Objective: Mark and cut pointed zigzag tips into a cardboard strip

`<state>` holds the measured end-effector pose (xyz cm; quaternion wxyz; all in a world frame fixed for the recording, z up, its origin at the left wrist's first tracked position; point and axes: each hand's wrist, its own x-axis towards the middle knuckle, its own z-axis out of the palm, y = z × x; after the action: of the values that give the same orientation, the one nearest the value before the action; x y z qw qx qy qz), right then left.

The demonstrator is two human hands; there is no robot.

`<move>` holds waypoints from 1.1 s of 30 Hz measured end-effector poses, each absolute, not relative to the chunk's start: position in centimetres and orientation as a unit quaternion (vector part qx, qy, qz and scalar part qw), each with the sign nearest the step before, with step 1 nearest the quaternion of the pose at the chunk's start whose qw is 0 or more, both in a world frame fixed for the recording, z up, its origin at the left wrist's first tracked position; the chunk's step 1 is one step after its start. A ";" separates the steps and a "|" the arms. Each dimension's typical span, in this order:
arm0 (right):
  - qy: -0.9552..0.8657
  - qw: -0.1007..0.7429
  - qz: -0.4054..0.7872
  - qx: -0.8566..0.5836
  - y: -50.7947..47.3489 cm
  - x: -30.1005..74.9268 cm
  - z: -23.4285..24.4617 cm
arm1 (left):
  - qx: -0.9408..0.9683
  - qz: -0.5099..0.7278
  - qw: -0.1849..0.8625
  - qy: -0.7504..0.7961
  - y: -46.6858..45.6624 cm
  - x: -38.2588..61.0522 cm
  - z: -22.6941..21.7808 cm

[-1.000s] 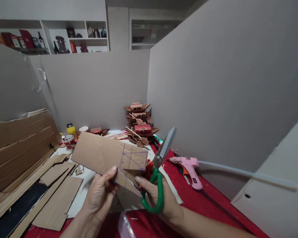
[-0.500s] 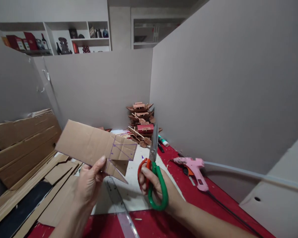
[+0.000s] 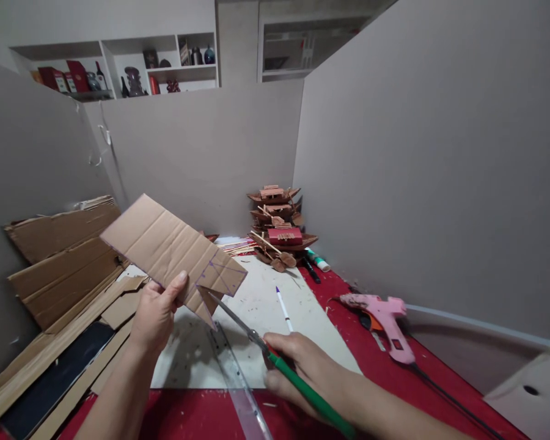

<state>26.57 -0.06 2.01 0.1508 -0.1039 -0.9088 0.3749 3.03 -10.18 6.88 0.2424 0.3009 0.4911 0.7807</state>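
My left hand [image 3: 158, 311] pinches a piece of cardboard [image 3: 160, 241] by its lower edge, thumb on top. Purple lines are drawn across the right end of the cardboard, and a slit there leaves a pointed flap hanging down. In my right hand [image 3: 302, 363] is a pair of scissors [image 3: 255, 336] with green and orange handles. Their blade tips meet the cardboard at the slit; whether they bite into it I cannot tell. Beneath, a clear ruler [image 3: 238, 376] lies partly on a white sheet [image 3: 252, 290], with a purple-tipped pen [image 3: 284, 308] to its right.
A pink glue gun [image 3: 387, 321] with its cord rests on the red tabletop [image 3: 343, 324] at right. Cardboard sheets [image 3: 68, 256] lean and lie at left. Small model boats [image 3: 284, 238] are stacked at the back, beside a green-and-white tube [image 3: 318, 261]. Grey partitions [image 3: 417, 165] enclose the table.
The scissors have swung down from pointing upward, and their tips are now at the cardboard's slit. The cardboard has tilted further, its right end lower. The view has shifted slightly left.
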 end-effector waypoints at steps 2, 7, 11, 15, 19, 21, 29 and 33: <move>-0.917 0.134 0.353 -0.126 -0.1 26.6 2.2 | 0.307 0.776 0.242 0.495 -10.2 3.0 7.0; -0.931 0.112 0.301 -0.172 0.1 26.5 2.8 | 0.317 0.772 0.245 0.494 -10.4 3.3 7.5; -0.931 0.107 0.294 -0.188 0.2 26.4 2.8 | 0.326 0.767 0.248 0.494 -10.4 3.5 7.6; -0.929 0.104 0.300 -0.191 0.1 26.3 2.8 | 0.329 0.760 0.247 0.504 -10.5 3.6 7.5; -0.928 0.108 0.299 -0.194 0.1 26.2 2.8 | 0.333 0.754 0.245 0.511 -10.7 3.8 7.8; -0.927 0.111 0.297 -0.198 0.2 26.2 2.8 | 0.337 0.753 0.243 0.511 -10.7 3.9 8.0; -0.930 0.109 0.298 -0.184 0.3 26.3 2.2 | 0.347 0.738 0.287 0.503 -10.3 3.7 6.9; -0.929 0.098 0.307 -0.182 0.5 26.2 2.1 | 0.347 0.735 0.300 0.499 -10.2 3.5 6.6</move>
<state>26.24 0.46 2.06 0.0980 -0.1819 -0.9289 0.3073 3.53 -10.15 6.62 0.3004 0.3471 0.4986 0.7353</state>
